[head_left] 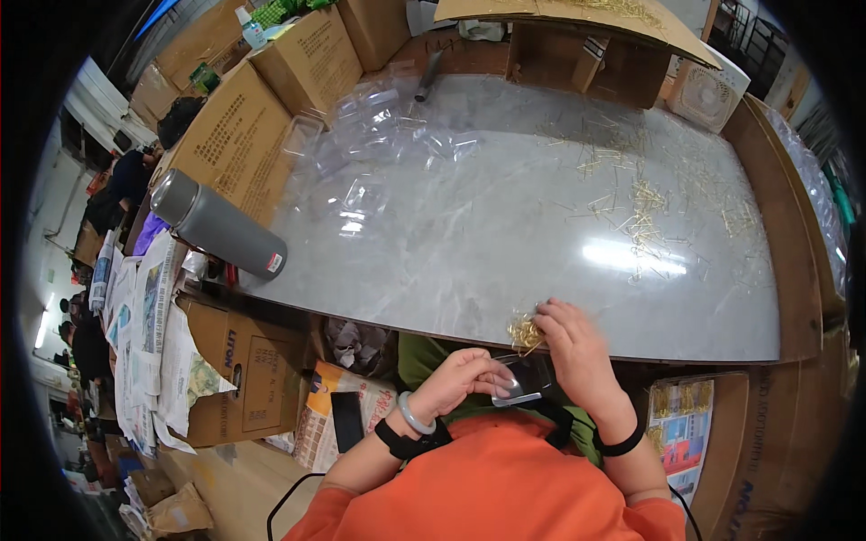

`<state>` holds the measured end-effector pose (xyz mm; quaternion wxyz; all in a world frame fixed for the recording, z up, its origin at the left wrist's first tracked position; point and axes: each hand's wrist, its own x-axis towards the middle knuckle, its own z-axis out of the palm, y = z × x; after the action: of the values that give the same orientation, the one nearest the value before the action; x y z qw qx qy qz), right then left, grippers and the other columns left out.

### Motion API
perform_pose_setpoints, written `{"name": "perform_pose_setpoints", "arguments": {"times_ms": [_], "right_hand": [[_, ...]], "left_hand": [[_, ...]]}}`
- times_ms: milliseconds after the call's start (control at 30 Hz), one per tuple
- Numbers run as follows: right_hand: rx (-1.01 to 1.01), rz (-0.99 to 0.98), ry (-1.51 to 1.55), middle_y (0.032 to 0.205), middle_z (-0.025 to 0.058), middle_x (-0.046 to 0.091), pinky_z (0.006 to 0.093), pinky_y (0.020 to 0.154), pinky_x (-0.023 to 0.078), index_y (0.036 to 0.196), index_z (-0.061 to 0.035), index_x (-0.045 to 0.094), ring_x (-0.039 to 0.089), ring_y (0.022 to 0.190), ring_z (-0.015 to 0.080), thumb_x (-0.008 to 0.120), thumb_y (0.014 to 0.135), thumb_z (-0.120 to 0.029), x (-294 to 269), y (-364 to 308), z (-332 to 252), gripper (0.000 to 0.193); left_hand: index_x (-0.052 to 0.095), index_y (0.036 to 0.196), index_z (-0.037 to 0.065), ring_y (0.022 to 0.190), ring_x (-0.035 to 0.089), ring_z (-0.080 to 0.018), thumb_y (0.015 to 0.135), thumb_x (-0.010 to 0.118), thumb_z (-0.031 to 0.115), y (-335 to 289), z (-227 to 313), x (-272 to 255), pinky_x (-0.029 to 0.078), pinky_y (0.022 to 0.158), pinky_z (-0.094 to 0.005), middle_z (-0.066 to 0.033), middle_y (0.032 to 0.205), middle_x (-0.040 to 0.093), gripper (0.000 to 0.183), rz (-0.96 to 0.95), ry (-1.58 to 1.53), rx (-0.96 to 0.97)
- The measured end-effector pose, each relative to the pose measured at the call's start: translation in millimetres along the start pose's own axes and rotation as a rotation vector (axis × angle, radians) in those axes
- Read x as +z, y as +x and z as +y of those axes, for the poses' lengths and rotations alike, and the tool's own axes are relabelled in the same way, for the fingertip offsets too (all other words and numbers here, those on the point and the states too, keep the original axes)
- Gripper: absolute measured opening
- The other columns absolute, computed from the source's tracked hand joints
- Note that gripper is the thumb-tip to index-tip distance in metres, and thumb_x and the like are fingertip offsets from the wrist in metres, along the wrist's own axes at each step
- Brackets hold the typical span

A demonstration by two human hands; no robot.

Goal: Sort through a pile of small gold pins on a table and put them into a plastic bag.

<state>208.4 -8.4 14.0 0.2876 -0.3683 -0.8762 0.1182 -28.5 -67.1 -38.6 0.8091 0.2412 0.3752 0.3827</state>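
Note:
My left hand (462, 379), with a pale bangle at its wrist, is closed on a small clear plastic box (523, 386) just below the table's front edge. Light glints off the box, and its far side is hard to make out. At that edge lies a small heap of thin gold-coloured metal pins (525, 332). My right hand (575, 347) reaches over the tabletop beside the heap, fingers stretched and slightly curved against its right side. Those fingers are a little blurred, and the thumb is hidden.
More gold pins (645, 212) lie scattered across the right of the grey table (451, 261). Several clear plastic boxes (379, 117) cluster at the back left. A grey bottle (221, 225) stands at the left edge. A cardboard box (586, 68) and white fan (708, 95) stand behind.

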Motion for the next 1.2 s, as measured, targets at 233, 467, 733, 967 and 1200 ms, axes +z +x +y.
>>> {"name": "perform_pose_setpoints", "arguments": {"times_ms": [233,467,733,967,1200], "right_hand": [[-0.032,-0.017,0.048,0.134,0.0182,0.059,0.0513,0.112,0.044,0.125,0.0017,0.06,0.054,0.131,0.0392,0.063,0.083,0.001,14.5,-29.9,-36.0,0.042],[-0.05,0.064,0.188,0.127,0.0146,0.063,0.0492,0.107,0.048,0.121,-0.0011,0.065,0.058,0.126,0.038,0.069,0.079,0.004,13.1,-38.9,-50.0,0.042],[0.03,0.339,0.124,0.116,0.0121,0.066,0.047,0.098,0.052,0.114,-0.0045,0.067,0.062,0.116,0.037,0.07,0.085,0.003,10.7,13.0,-10.1,0.03],[0.093,0.339,0.054,0.119,0.0126,0.066,0.044,0.097,0.052,0.118,-0.0055,0.066,0.061,0.118,0.0369,0.071,0.083,0.003,12.0,12.8,0.4,0.036],[0.2,0.261,0.204,0.134,0.0162,0.058,0.0608,0.118,0.029,0.145,-0.0078,0.049,0.046,0.138,0.0424,0.069,0.08,-0.005,-5.2,11.8,-0.5,0.068]], "left_hand": [[0.051,0.111,0.005,0.11,0.069,-0.0237,0.112,0.043,0.02,-9.9,-14.1,21.5,0.06,0.095,-0.044,-0.0107,0.118,0.064,0.017,0.057,-0.195,0.154],[0.048,0.105,0.008,0.087,0.06,-0.0078,0.113,0.045,0.022,-29.5,-12.3,41.2,0.056,0.079,-0.0287,-0.002,0.102,0.06,0.016,0.14,-0.07,0.224],[0.05,0.099,0.004,0.066,0.056,-0.0122,0.111,0.051,0.024,44.7,40.2,49.9,0.046,0.058,-0.0282,-0.0053,0.077,0.06,0.024,0.331,0.705,0.563],[0.056,0.124,0.0,0.12,0.057,-0.0387,0.104,0.057,0.028,34.5,55.8,63.1,0.046,0.099,-0.0497,-0.0214,0.129,0.059,0.034,0.459,1.561,0.964],[0.059,0.124,0.0,0.142,0.042,-0.0415,0.101,0.06,0.028,42.8,39.5,61.8,0.033,0.118,-0.0541,-0.0213,0.148,0.048,0.036,0.299,1.662,0.936]]}}
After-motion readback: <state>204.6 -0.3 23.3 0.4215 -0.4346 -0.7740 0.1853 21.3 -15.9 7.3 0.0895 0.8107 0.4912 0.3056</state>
